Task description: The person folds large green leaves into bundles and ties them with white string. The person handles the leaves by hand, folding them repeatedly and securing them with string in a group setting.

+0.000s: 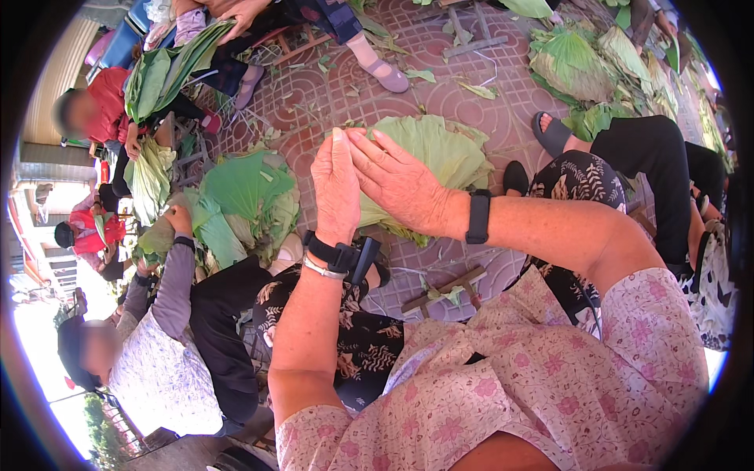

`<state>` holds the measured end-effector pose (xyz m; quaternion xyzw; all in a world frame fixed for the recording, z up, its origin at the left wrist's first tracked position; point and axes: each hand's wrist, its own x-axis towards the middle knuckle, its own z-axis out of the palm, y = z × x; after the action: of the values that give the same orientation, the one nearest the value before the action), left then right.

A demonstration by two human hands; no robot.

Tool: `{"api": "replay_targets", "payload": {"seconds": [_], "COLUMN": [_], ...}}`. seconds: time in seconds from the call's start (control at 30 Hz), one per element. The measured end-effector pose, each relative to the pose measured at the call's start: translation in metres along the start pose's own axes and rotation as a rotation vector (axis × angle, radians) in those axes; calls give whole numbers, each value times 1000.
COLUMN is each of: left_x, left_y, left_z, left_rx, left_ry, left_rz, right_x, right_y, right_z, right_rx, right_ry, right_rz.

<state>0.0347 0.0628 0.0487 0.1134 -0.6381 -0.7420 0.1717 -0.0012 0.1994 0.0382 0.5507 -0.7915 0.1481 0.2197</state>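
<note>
My left hand (337, 185) and my right hand (400, 182) are raised with fingers extended, touching near the fingertips in a peak. I see no object held, though the palms are hidden. The left hand shows edge-on, so its finger spacing is unclear. The right hand's index finger stands apart from the others. Beyond and below the hands, a pile of large pale green leaves (439, 147), like lotus leaves, lies on the paving, partly covered by my right hand. Each wrist wears a black strap; a silver bangle (324, 268) circles the left one.
Another leaf pile (247, 194) lies to the left, beside a seated person (165, 365) in a cap. More leaves (574, 65) lie at the upper right. Other people sit around, one holding a leaf bundle (171, 76). A low wooden stool frame (445, 291) is near my legs.
</note>
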Motion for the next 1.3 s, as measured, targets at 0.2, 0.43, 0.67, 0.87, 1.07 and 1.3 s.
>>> {"api": "replay_targets", "payload": {"seconds": [0.2, 0.43, 0.67, 0.87, 1.07, 1.3], "left_x": [2, -1, -3, -3, -2, -1], "left_y": [-5, -4, 2, -4, -3, -6], "left_z": [-3, -5, -6, -7, -6, -5], "left_rx": [-178, -83, -178, -155, -144, -159], "left_ry": [-7, -85, -126, -98, -116, -79], "left_rz": [-67, -39, -77, -80, -108, -127], "right_x": [-1, -2, -2, -2, -5, -8], "right_y": [-1, -1, -1, -2, -2, -3], "right_z": [0, -1, 1, 2, 3, 6], "right_rx": [-10, -34, -54, -51, -41, 19], "right_ry": [34, -27, -4, 12, 16, 9], "right_rz": [2, 0, -1, 0, 8, 43]}}
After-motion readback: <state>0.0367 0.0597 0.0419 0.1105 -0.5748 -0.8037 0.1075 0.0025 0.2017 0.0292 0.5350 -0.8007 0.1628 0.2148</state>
